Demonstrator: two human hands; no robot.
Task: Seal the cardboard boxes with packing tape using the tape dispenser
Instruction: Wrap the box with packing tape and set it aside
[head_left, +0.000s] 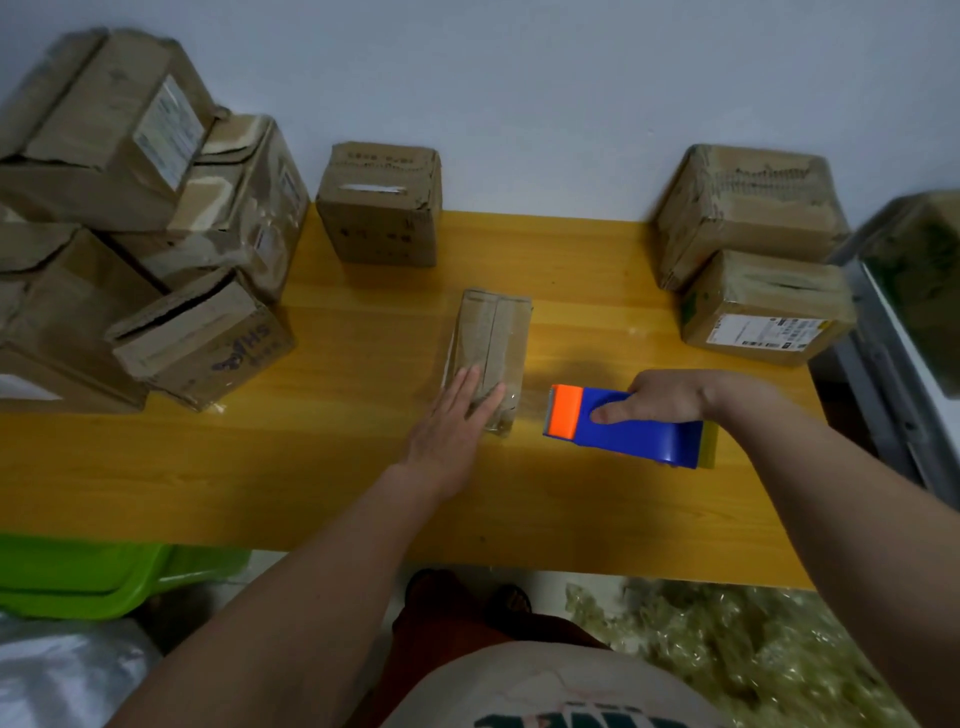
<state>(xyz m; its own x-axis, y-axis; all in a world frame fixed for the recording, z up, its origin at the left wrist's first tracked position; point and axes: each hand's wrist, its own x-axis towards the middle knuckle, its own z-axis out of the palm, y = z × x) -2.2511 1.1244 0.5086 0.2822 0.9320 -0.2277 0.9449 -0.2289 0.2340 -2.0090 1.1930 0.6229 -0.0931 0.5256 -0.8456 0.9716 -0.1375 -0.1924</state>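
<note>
The small, narrow brown cardboard box (488, 358), already glossy with clear tape, lies flat near the middle of the yellow wooden tabletop (322, 467) and serves as the landmark here: its long axis runs away from the person toward the pale wall, and a centre seam follows that same line. The left hand (452, 421) lies on the near end of this box, fingers straight and flat, pressing it down rather than curling round it. Just to the right of the box, apart from it with a strip of bare table between, the right hand (670, 397) grasps the blue plastic tape dispenser with the orange front (623, 426), its thumb laid along the blue side. The dispenser's orange cutter end points left toward the near end of the box, so its own length lies across the box's long axis, not along it. My judgement is that any further strip along the seam would need the dispenser swung round to face the wall and carried left over the box's near end; the right hand is the nearer one for that, while the left hand sits just where the strip would start. Farther from the box, a squarer cardboard box (382, 205) stands behind it by the wall, two more boxes (753, 260) stand to its right, and a heap of worn boxes (135, 223) stands to its left.
</note>
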